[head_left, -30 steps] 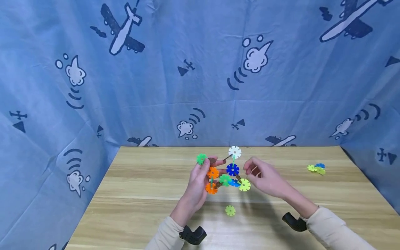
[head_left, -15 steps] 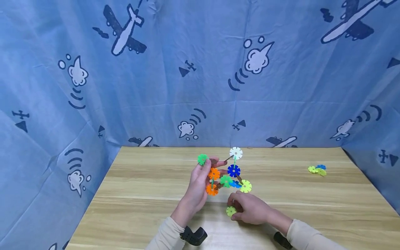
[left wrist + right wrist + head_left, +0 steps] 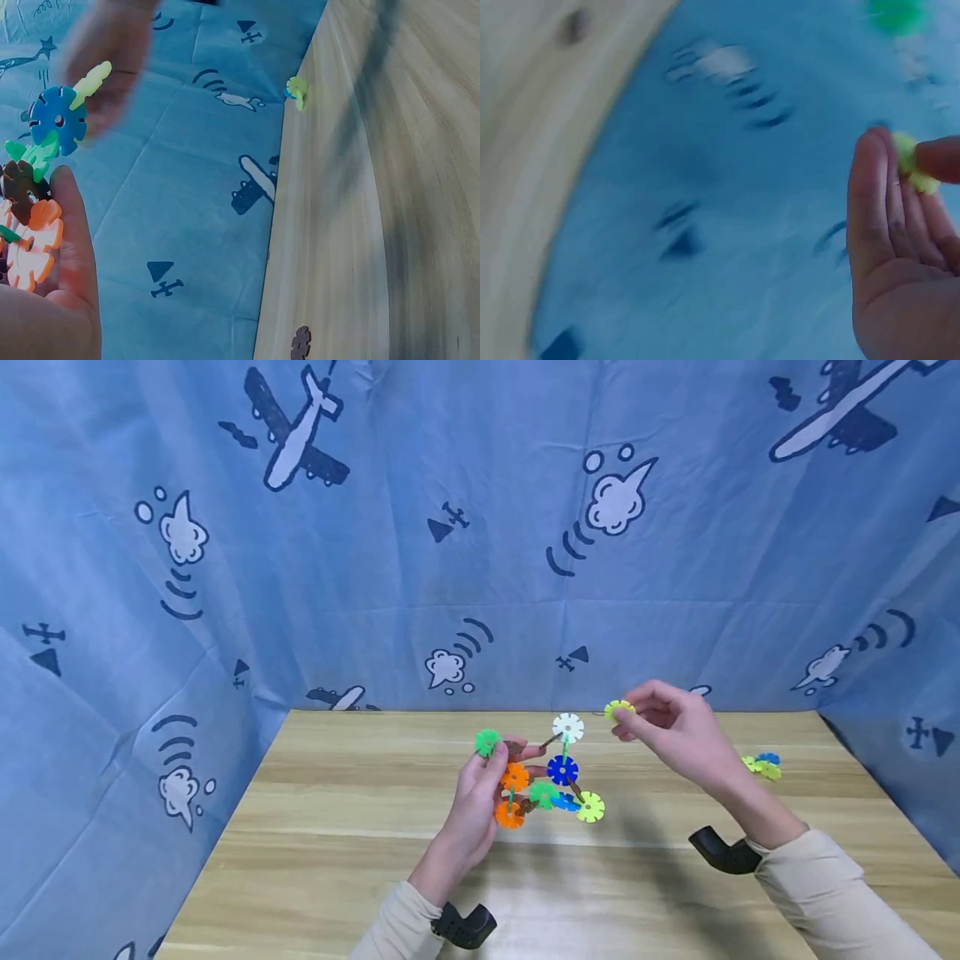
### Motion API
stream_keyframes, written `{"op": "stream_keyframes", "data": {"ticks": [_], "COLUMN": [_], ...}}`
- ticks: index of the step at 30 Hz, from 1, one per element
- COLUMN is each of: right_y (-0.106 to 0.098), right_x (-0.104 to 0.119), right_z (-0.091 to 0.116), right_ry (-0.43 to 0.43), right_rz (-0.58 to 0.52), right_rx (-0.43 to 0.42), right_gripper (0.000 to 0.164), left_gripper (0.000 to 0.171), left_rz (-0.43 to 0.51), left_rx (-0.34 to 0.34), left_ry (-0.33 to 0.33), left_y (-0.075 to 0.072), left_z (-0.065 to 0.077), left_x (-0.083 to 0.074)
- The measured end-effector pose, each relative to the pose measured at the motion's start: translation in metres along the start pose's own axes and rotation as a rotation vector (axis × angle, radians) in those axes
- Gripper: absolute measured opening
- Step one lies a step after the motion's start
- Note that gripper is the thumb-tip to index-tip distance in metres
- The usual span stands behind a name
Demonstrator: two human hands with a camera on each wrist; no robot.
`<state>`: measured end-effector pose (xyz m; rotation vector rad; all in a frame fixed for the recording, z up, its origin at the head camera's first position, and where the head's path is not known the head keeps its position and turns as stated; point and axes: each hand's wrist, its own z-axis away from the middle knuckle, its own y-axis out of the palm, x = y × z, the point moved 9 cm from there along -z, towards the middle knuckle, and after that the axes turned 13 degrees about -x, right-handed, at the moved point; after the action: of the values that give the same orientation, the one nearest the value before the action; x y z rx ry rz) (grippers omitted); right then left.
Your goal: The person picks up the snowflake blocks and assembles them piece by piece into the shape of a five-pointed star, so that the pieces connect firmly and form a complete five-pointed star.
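My left hand [image 3: 471, 797] holds a linked structure of notched plastic snowflake discs, its thumb near a green disc [image 3: 487, 742]. The structure includes orange discs [image 3: 509, 814], a dark blue disc [image 3: 562, 770], a white disc [image 3: 567, 727] at the top and a yellow-green disc [image 3: 590, 807] at the lower right. Brown discs [image 3: 25, 191] join some of the others. To the right and above, my right hand [image 3: 686, 735] pinches a single yellow-green snowflake disc [image 3: 618, 708] between thumb and fingers, apart from the structure. The right wrist view is blurred.
A small group of yellow-green and blue discs [image 3: 767, 768] lies on the wooden table [image 3: 337, 860] at the right. One loose brown disc [image 3: 301, 343] shows near the table's edge in the left wrist view. A patterned blue cloth [image 3: 480, 527] hangs behind the table.
My right hand went down to the loose yellow-green disc on the table, picked it up and raised it to the upper right. The left hand and the structure stay nearly still.
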<state>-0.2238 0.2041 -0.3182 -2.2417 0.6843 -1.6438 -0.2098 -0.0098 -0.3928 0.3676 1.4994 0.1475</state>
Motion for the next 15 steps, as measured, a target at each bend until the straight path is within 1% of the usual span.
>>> {"op": "stream_keyframes", "data": {"ticks": [2, 4, 6, 8, 11, 15], "right_y": [-0.007, -0.001, 0.01, 0.024, 0.041, 0.051], "right_x": [0.024, 0.04, 0.05, 0.051, 0.048, 0.044], "right_z": [0.001, 0.004, 0.007, 0.008, 0.01, 0.011], "right_ry": [-0.026, -0.038, -0.043, -0.027, 0.017, 0.041], "right_rz": [-0.054, -0.078, -0.072, -0.064, -0.062, -0.044], "right_rx": [-0.053, -0.049, -0.02, 0.038, 0.103, 0.128], "right_gripper": [0.02, 0.019, 0.018, 0.019, 0.02, 0.019], "left_gripper": [0.051, 0.054, 0.057, 0.059, 0.058, 0.054], "left_rz": [-0.005, -0.009, -0.014, -0.019, -0.037, -0.05], "left_rx": [0.004, 0.013, 0.02, 0.025, 0.013, -0.005], "left_ry": [0.001, 0.004, 0.005, 0.011, 0.003, -0.004], "left_y": [0.001, 0.003, 0.005, 0.007, 0.007, 0.006], "left_z": [0.001, 0.001, 0.002, 0.002, 0.002, 0.003], "left_x": [0.0, 0.0, 0.0, 0.0, 0.001, 0.0]}}
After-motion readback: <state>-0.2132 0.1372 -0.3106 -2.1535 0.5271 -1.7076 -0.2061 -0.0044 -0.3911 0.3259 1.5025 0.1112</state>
